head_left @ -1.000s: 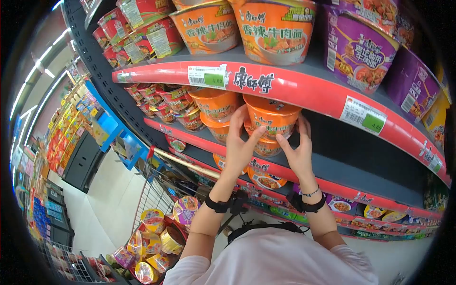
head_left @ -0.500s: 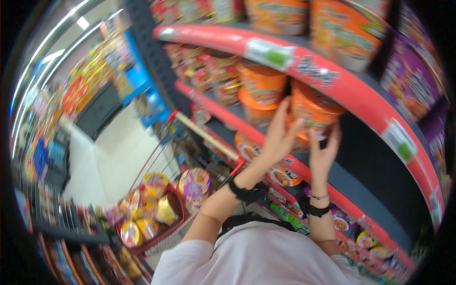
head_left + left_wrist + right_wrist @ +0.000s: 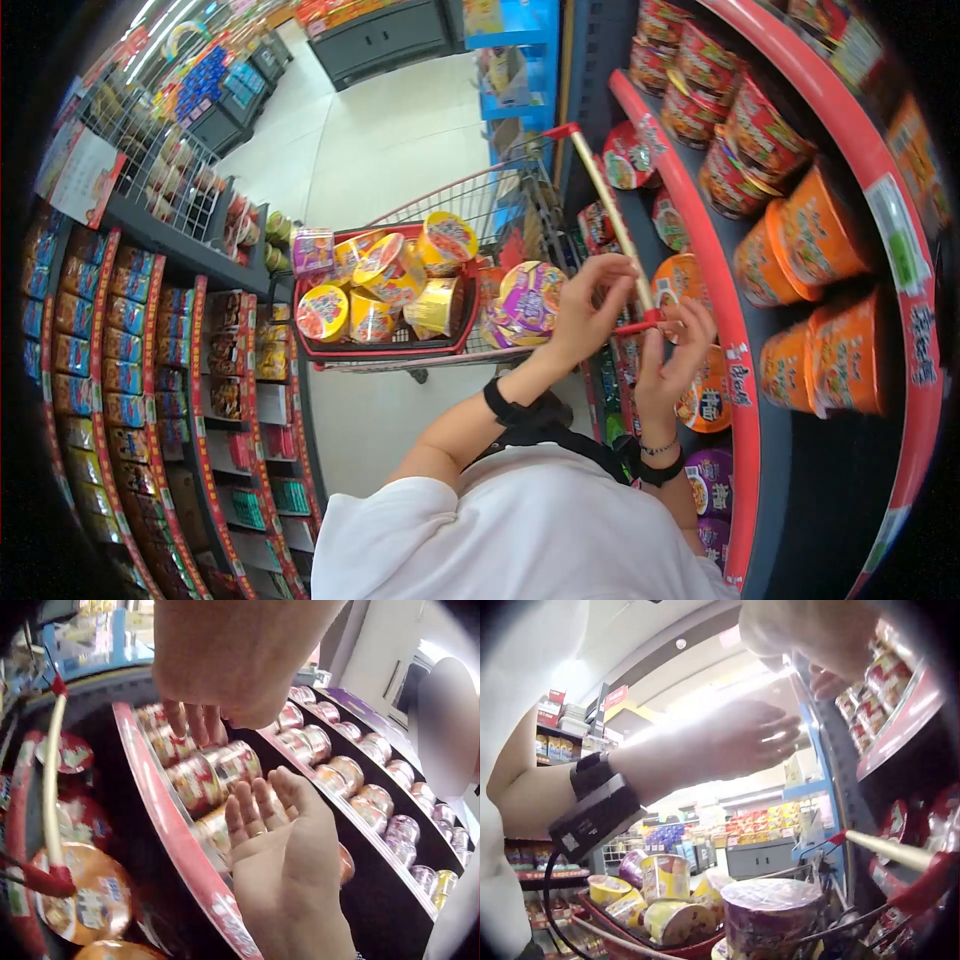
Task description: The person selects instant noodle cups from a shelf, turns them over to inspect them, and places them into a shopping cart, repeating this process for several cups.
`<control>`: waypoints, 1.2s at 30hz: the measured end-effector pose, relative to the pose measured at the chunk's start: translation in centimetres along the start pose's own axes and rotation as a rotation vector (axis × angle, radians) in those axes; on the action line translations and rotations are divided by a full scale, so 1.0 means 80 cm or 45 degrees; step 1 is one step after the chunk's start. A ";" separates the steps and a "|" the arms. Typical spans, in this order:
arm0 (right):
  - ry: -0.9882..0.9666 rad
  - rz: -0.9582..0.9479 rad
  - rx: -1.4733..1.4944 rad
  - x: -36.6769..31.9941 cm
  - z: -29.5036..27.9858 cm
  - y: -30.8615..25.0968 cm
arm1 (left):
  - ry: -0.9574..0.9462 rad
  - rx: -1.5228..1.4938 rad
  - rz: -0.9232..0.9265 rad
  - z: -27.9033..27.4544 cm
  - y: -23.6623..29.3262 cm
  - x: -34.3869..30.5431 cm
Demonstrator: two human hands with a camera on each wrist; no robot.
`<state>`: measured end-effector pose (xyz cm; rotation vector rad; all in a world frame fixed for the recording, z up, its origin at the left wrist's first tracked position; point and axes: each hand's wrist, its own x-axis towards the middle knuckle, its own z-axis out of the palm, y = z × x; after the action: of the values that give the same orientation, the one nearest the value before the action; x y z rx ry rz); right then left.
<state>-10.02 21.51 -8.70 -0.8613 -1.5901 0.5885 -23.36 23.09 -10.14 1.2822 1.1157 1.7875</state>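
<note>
In the head view my left hand [image 3: 592, 308] is raised over the cart handle [image 3: 612, 205], its fingers loosely bent around nothing. Close beside it on the right, my right hand [image 3: 675, 365] is also empty, fingers relaxed and bent. The left wrist view shows the right palm [image 3: 285, 862] facing up with fingers spread apart. Orange noodle tubs [image 3: 835, 355] stand stacked on the shelf to the right of both hands, untouched. Purple-lidded tubs [image 3: 530, 300] sit in the cart, left of the left hand.
A red basket [image 3: 400, 355] in the cart holds several yellow noodle tubs [image 3: 388, 270]. Shelf edges [image 3: 725, 350] with red strips run along the right. Racks of packets [image 3: 125, 375] stand at the left, and pale floor [image 3: 400, 140] lies beyond the cart.
Both hands have let go of the orange tub and moved away from the shelf, toward the cart handle. The head view has swung left, bringing the cart and basket to the middle.
</note>
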 end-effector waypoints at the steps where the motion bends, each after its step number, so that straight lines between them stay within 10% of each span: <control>1: -0.116 0.094 -0.004 0.002 0.017 0.006 | 0.054 0.131 -0.029 -0.027 -0.008 0.001; 11: -1.085 -0.024 -0.322 -0.002 0.170 0.071 | 0.136 1.498 -0.389 -0.267 -0.125 0.017; 20: -1.192 0.113 -0.407 -0.017 0.228 0.095 | -0.267 2.184 -0.468 -0.343 -0.194 0.059; 36: -1.180 0.211 -0.350 -0.021 0.218 0.099 | 0.186 1.807 -0.817 -0.404 -0.164 0.091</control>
<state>-25.35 26.42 -19.28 -0.9929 -2.4914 0.9889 -55.92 26.54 -24.18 1.1626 2.6852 0.4420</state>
